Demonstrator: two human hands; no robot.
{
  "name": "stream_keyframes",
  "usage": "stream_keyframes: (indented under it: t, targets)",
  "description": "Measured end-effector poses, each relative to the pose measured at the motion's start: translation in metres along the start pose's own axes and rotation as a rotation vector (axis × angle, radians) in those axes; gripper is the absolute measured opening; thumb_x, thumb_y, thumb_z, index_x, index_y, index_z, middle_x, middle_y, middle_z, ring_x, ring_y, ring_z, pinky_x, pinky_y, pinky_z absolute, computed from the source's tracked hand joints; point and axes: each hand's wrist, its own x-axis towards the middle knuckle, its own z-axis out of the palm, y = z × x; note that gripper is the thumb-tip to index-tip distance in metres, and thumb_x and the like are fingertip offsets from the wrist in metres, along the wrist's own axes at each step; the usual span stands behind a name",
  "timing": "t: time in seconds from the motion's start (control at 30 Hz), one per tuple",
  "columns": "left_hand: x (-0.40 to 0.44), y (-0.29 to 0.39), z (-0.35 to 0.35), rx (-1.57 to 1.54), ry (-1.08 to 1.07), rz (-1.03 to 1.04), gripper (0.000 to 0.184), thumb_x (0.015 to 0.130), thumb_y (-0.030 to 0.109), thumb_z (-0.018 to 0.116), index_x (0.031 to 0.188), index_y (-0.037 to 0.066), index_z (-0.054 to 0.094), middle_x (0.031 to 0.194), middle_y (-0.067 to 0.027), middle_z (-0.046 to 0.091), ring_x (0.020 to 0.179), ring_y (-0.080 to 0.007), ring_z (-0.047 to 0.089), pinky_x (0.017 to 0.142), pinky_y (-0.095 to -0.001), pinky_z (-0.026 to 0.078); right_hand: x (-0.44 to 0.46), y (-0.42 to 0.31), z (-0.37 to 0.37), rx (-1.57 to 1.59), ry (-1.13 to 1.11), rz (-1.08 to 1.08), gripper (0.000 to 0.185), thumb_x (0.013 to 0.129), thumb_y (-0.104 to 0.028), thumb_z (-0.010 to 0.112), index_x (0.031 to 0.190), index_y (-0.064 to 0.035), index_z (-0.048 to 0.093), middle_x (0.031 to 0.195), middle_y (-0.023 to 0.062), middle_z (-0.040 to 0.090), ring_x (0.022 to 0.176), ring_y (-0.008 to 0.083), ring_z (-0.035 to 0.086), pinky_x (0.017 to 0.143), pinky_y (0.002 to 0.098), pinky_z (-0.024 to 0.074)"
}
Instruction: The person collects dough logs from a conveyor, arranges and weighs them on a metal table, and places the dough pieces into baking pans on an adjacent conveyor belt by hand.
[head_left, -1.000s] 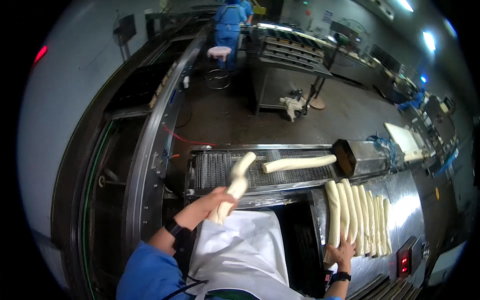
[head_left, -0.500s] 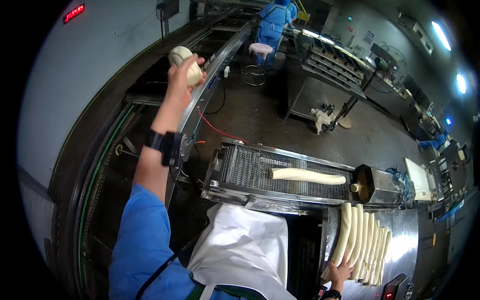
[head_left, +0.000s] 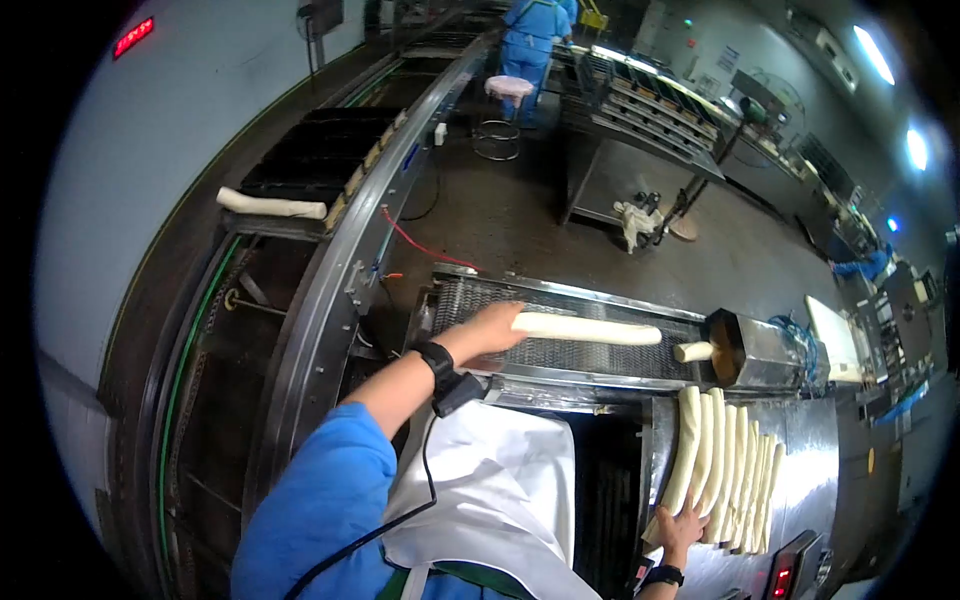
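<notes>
My left hand (head_left: 494,328) is at the left end of a long pale dough roll (head_left: 590,329) on the mesh conveyor (head_left: 465,294), its fingers closed round that end. Behind it, a shorter piece of dough (head_left: 693,352) sticks out of the metal outlet (head_left: 735,350). My right hand (head_left: 682,526) rests with spread fingers on the lower ends of the leftmost rolls in a row of several dough rolls (head_left: 712,450) on the steel table (head_left: 808,440). Another roll (head_left: 272,206) lies across the near end of the dark trays on the left line.
The left line's metal rail (head_left: 350,250) runs away from me, carrying dark trays (head_left: 325,150). A person in blue (head_left: 530,45) stands far off near a stool (head_left: 508,88). A rack of trays (head_left: 655,110) sits on a table behind. A red-lit display (head_left: 783,580) is at the lower right.
My left hand has come back from the left trays to the conveyor and closed on a roll's end. The roll it carried now lies on the trays. More dough protrudes from the outlet.
</notes>
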Motion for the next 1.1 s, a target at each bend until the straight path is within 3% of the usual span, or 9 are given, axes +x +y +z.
stream_keyframes:
  t: [0.17,0.43,0.53,0.67,0.73,0.8,0.87,0.93,1.1]
  targets:
    - [0.008,0.035,0.023,0.151,0.073,-0.043,0.039,0.078,0.020,0.063,0.112,0.000,0.058,0.105,-0.0196,0.062,0.097,-0.0360,0.061,0.087,-0.0450,0.048,-0.002,-0.011,-0.011,0.041,-0.040,0.044,0.091,0.061,-0.045,0.074,0.143,-0.0359,0.036,0.138,0.0168,0.041,0.128,0.0549,0.027,0.097,0.0641,0.0321]
    - [-0.036,0.038,0.003,0.157,-0.110,0.032,0.039,0.077,0.026,0.061,0.110,0.004,0.060,0.106,-0.0171,0.059,0.101,-0.0335,0.057,0.089,-0.0423,0.046,-0.005,-0.021,-0.024,0.011,-0.083,0.051,0.090,0.063,-0.045,0.074,0.143,-0.0329,0.035,0.145,0.0176,0.034,0.125,0.0552,0.031,0.096,0.0650,0.0342]
    - [-0.059,0.010,-0.005,0.251,0.004,0.020,0.041,0.073,0.027,0.066,0.105,0.000,0.062,0.098,-0.0183,0.062,0.094,-0.0337,0.059,0.084,-0.0408,0.049,-0.005,-0.024,-0.028,0.020,-0.089,0.038,0.088,0.063,-0.045,0.074,0.142,-0.0310,0.037,0.145,0.0179,0.033,0.124,0.0549,0.032,0.096,0.0647,0.0345]
    - [-0.089,0.016,-0.038,-0.071,-0.210,-0.336,0.039,0.073,0.027,0.068,0.101,0.001,0.063,0.090,-0.0147,0.063,0.086,-0.0298,0.062,0.076,-0.0394,0.050,0.000,-0.028,-0.030,0.054,-0.094,0.060,0.086,0.059,-0.040,0.076,0.138,-0.0259,0.044,0.141,0.0185,0.036,0.121,0.0527,0.036,0.094,0.0626,0.0373]
    - [-0.092,-0.005,-0.044,-1.115,-0.035,-0.656,0.036,0.076,0.029,0.070,0.100,0.002,0.064,0.087,-0.0101,0.064,0.079,-0.0220,0.063,0.069,-0.0358,0.051,0.007,-0.024,-0.024,0.016,-0.105,0.091,0.085,0.059,-0.040,0.077,0.136,-0.0234,0.047,0.139,0.0196,0.038,0.121,0.0491,0.038,0.094,0.0603,0.0391]
    - [-0.095,0.020,-0.098,-1.419,0.269,-0.495,0.035,0.079,0.028,0.069,0.101,0.002,0.063,0.090,-0.0077,0.064,0.079,-0.0150,0.061,0.066,-0.0306,0.051,0.011,-0.024,-0.022,0.002,-0.116,0.095,0.085,0.059,-0.040,0.076,0.136,-0.0224,0.046,0.139,0.0213,0.037,0.121,0.0492,0.038,0.093,0.0606,0.0394]
    - [-0.096,0.051,-0.144,-1.332,0.719,-0.269,0.035,0.077,0.027,0.073,0.098,0.001,0.064,0.084,-0.0061,0.063,0.071,-0.0139,0.059,0.061,-0.0300,0.049,0.011,-0.027,-0.020,-0.013,-0.092,0.067,0.083,0.060,-0.040,0.076,0.135,-0.0217,0.047,0.140,0.0210,0.036,0.119,0.0496,0.039,0.092,0.0611,0.0397]
    - [-0.103,0.065,-0.174,-1.167,0.927,-0.012,0.033,0.081,0.026,0.071,0.100,0.000,0.062,0.084,-0.0056,0.063,0.073,-0.0116,0.060,0.061,-0.0263,0.048,0.011,-0.026,-0.018,-0.020,-0.072,0.087,0.080,0.060,-0.040,0.076,0.133,-0.0218,0.049,0.138,0.0195,0.038,0.115,0.0487,0.041,0.091,0.0599,0.0411]
    - [-0.136,0.021,-0.215,-0.994,1.285,0.010,0.028,0.088,0.021,0.066,0.102,-0.002,0.061,0.090,-0.0061,0.064,0.079,-0.0097,0.059,0.070,-0.0234,0.047,0.013,-0.031,-0.017,-0.026,-0.093,0.120,0.075,0.060,-0.039,0.074,0.130,-0.0206,0.052,0.133,0.0180,0.041,0.113,0.0481,0.042,0.086,0.0565,0.0447]
